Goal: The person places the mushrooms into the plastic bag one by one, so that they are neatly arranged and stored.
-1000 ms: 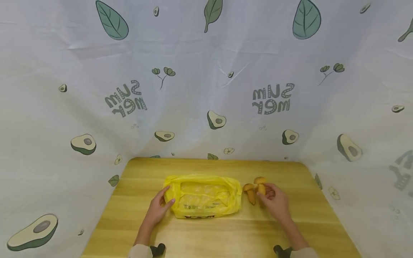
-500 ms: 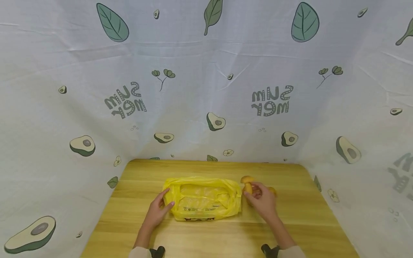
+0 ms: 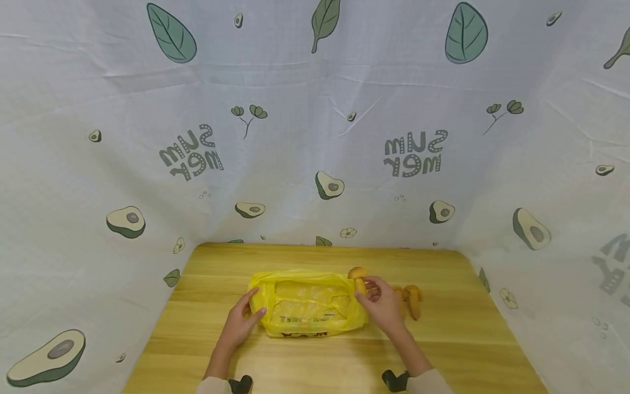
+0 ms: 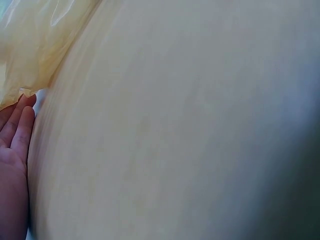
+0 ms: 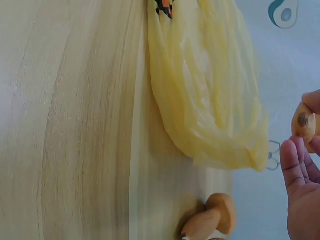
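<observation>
Our right hand [image 3: 386,309] pinches a mushroom [image 3: 358,272] near the yellow bag [image 3: 300,328], whose left end our left hand [image 3: 240,322] grips. Two other mushrooms [image 3: 414,301] lie on the worktop [image 3: 310,364].

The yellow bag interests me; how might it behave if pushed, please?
The yellow bag would probably crumple, as its film looks creased and translucent. Its open mouth may sag without the left hand gripping its end.

Pale cloth [image 3: 290,153] printed with avocados [image 3: 328,186] and leaves [image 3: 172,34] hangs from nine o'clock through twelve to three. A wood-grained counter [image 3: 315,364] lies toward six.
</observation>
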A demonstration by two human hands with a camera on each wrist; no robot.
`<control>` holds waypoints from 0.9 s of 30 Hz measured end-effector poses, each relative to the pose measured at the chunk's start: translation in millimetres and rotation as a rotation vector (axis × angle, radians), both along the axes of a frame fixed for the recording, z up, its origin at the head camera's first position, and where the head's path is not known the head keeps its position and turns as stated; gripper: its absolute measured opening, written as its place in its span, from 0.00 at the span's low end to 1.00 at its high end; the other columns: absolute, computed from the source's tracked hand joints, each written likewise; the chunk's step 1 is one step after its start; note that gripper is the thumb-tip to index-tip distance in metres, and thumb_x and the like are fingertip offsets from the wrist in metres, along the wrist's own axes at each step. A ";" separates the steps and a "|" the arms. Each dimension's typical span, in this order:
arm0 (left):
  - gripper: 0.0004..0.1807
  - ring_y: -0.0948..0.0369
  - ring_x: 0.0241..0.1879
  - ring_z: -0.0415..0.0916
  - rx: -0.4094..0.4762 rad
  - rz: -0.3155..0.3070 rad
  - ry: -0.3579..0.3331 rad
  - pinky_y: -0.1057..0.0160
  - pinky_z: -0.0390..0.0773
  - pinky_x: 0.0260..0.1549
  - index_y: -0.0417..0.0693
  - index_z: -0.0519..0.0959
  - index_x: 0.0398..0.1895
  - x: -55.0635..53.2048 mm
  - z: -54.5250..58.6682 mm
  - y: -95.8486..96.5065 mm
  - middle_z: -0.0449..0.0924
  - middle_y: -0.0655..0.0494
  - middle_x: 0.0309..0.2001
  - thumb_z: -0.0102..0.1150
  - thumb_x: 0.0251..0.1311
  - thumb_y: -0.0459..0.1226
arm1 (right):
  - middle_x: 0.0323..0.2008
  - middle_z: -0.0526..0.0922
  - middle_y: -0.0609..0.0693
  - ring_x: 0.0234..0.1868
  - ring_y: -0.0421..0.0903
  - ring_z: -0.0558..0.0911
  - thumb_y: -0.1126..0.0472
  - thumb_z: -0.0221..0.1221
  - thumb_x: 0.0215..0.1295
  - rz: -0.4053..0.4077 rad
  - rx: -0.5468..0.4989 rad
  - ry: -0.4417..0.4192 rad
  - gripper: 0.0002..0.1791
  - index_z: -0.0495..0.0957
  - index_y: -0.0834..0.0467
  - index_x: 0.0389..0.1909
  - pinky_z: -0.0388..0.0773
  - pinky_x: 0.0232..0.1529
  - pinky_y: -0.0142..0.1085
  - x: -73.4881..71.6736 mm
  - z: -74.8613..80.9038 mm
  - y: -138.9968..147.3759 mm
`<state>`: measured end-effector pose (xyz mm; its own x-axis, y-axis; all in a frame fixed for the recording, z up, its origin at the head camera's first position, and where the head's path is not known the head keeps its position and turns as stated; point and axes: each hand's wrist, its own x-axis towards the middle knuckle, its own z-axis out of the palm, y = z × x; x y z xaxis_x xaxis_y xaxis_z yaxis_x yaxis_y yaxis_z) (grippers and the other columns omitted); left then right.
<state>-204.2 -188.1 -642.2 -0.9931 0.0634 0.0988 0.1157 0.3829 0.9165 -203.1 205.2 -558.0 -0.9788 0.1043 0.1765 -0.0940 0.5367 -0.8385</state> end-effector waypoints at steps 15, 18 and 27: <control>0.40 0.41 0.75 0.63 -0.008 0.001 -0.012 0.41 0.67 0.70 0.51 0.64 0.79 -0.8 -4.0 -1.5 0.61 0.41 0.78 0.67 0.67 0.49 | 0.45 0.84 0.55 0.34 0.39 0.81 0.58 0.75 0.59 0.018 -0.041 -0.016 0.24 0.82 0.56 0.56 0.80 0.35 0.29 -3.8 -1.9 -33.2; 0.39 0.41 0.75 0.63 -0.007 0.008 -0.017 0.41 0.68 0.70 0.52 0.65 0.78 0.4 -3.7 -1.7 0.61 0.42 0.78 0.67 0.67 0.49 | 0.44 0.84 0.56 0.33 0.40 0.81 0.59 0.75 0.59 0.035 -0.060 -0.001 0.24 0.82 0.58 0.55 0.80 0.35 0.29 -5.1 -3.2 -40.0; 0.38 0.41 0.74 0.66 0.007 0.009 0.012 0.41 0.70 0.68 0.50 0.66 0.77 1.1 -0.9 -0.6 0.63 0.41 0.77 0.68 0.67 0.46 | 0.43 0.83 0.54 0.33 0.39 0.80 0.60 0.74 0.60 0.090 -0.095 0.003 0.22 0.82 0.58 0.55 0.81 0.34 0.30 -6.7 -12.5 -58.6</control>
